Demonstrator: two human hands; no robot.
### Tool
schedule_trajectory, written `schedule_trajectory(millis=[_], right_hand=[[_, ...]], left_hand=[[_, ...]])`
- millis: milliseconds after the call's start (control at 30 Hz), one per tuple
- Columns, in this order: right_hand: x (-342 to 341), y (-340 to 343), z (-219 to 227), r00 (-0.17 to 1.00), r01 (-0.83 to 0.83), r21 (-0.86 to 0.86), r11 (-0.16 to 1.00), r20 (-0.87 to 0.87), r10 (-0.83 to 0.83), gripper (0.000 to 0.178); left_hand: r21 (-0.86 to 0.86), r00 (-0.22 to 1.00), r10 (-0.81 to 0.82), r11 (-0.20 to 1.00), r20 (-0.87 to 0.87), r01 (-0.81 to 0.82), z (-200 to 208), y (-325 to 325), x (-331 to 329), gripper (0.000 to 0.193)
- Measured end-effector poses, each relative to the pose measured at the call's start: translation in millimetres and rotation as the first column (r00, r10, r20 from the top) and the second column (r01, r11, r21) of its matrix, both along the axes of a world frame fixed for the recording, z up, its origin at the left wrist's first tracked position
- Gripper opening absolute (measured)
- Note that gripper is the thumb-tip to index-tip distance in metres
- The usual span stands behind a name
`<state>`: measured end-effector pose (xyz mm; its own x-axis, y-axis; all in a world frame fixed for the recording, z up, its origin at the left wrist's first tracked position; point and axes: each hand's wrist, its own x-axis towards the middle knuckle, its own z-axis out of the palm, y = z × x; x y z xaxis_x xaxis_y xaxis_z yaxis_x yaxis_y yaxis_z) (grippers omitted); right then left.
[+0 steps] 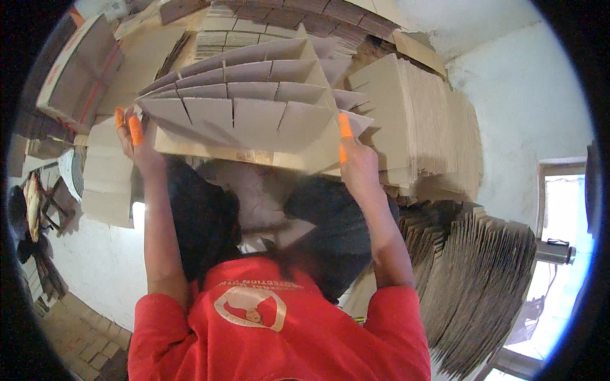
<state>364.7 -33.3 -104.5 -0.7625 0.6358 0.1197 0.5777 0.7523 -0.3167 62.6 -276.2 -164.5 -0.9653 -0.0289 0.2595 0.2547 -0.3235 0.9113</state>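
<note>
Slotted cardboard divider strips (pixel 206 117) stand on edge in several rows, fanned apart at the right and drawn together at the left. My left hand (pixel 141 143), with orange covers on its fingers, is closed at the left ends where the strips meet; part of its grip is hidden. A cross strip (pixel 321 79) runs through the rows near their right ends. My right hand (pixel 359 166) pinches the near end of this cross strip, its orange-covered index finger lying along it. Open slots show in the nearest long strip.
Stacked flat cardboard sheets (pixel 438 120) stand to the right of the divider, with a large bundle of darker cardboard pieces (pixel 476 279) below them. A cardboard box (pixel 79 73) sits at the far left. More slotted pieces (pixel 254 28) lie behind the divider.
</note>
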Motion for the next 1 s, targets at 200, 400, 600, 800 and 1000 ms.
schedule_trajectory(millis=[200,400,600,800,1000], right_hand=[[-10,32,7,0.976,-0.046,0.111,0.993,0.218,0.021,0.046],[15,8,-39,0.834,-0.02,-0.234,0.972,-0.54,-0.113,0.052],[20,15,-98,0.962,0.188,-0.102,0.977,-0.18,-0.204,0.016],[24,37,-81,0.911,0.413,-0.041,0.91,0.005,-0.413,0.037],[46,56,-78,0.961,0.212,-0.186,0.959,-0.141,-0.24,0.009]], left_hand=[[-0.563,0.817,-0.178,0.801,-0.548,-0.203,14,-11,25,0.061],[-0.577,0.728,-0.317,0.806,-0.608,-0.13,64,26,3,0.035],[-0.894,0.592,-0.694,0.433,-0.41,-0.111,88,112,-72,0.037],[-0.99,0.576,-0.809,0.05,-0.119,-0.133,49,145,-121,0.015],[-0.973,0.638,-0.735,0.176,-0.23,-0.149,49,141,-108,0.009]])
